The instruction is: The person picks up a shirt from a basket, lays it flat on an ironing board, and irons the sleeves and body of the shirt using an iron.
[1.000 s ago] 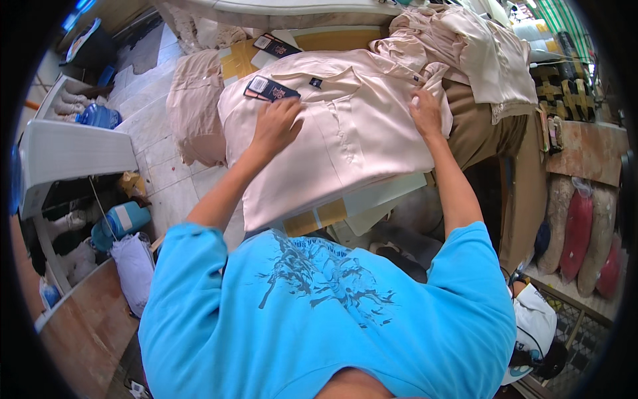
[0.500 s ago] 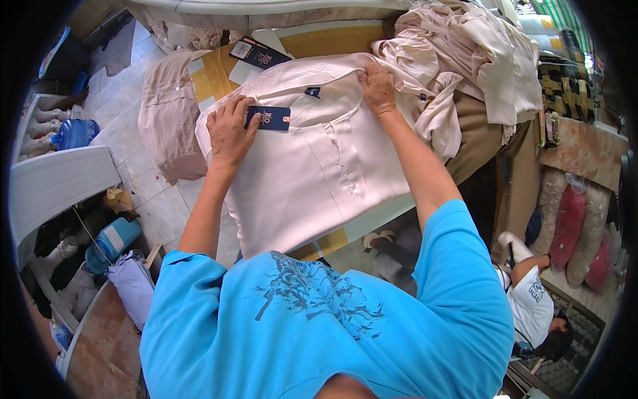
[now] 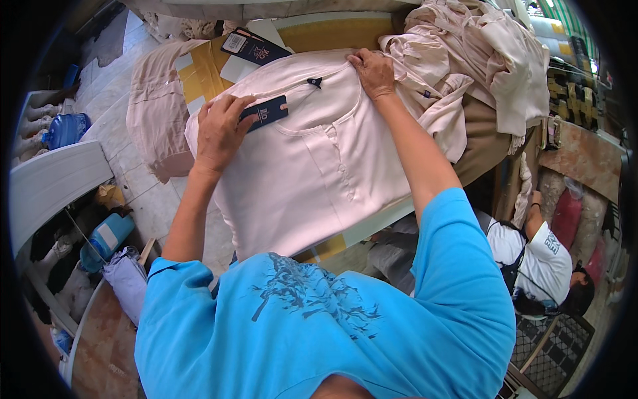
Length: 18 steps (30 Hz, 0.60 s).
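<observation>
Pale pink garment (image 3: 286,179) lying flat, its button placket (image 3: 339,166) pointing to five o'clock. From the neckline, the left hand (image 3: 222,130), at nine, pinches a navy tag (image 3: 271,113); the right hand (image 3: 373,72), nearer, at two, curls over cloth, its grip unclear. Rumpled garments (image 3: 482,56) lie beyond.

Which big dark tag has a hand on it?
The lower tag, on the flat pale garment: the left hand covers its left end. The upper tag lies beyond that garment, untouched.

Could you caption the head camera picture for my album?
Left hand at a dark tag, right hand at the upper edge of a pale pink blouse.
</observation>
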Available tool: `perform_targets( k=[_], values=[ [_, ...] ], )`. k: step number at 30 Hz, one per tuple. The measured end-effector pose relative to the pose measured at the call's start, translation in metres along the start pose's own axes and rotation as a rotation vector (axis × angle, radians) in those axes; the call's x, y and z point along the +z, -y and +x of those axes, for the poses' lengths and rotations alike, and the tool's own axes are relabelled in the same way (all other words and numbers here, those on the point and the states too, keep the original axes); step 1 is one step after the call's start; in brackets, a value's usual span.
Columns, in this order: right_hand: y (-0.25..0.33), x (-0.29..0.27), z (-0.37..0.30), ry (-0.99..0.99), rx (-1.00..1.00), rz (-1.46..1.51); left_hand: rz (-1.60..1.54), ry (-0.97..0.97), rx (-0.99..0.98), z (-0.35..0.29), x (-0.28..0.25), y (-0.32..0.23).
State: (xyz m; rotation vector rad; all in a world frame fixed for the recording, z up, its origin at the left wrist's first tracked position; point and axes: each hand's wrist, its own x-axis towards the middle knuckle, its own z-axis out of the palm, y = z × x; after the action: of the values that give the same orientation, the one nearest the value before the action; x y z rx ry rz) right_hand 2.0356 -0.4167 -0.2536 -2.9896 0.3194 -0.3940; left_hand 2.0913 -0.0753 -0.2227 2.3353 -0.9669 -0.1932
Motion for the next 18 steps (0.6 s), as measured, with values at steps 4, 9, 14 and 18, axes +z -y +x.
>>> perform_targets(
  k=[4, 9, 14, 18],
  values=[
    [0.001, -0.014, 0.003, 0.095, 0.062, 0.167, 0.184, -0.184, 0.122, 0.029, -0.012, 0.014],
    [0.021, -0.038, -0.022, -0.251, -0.089, 0.218, 0.218, -0.302, 0.183, 0.026, -0.002, 0.006],
    [0.046, -0.012, -0.088, -0.052, 0.050, -0.069, 0.320, 0.012, 0.179, -0.006, 0.031, -0.008],
    [0.046, -0.015, -0.087, 0.033, 0.145, 0.037, 0.340, -0.045, 0.210, 0.000, 0.027, -0.025]
  ],
)
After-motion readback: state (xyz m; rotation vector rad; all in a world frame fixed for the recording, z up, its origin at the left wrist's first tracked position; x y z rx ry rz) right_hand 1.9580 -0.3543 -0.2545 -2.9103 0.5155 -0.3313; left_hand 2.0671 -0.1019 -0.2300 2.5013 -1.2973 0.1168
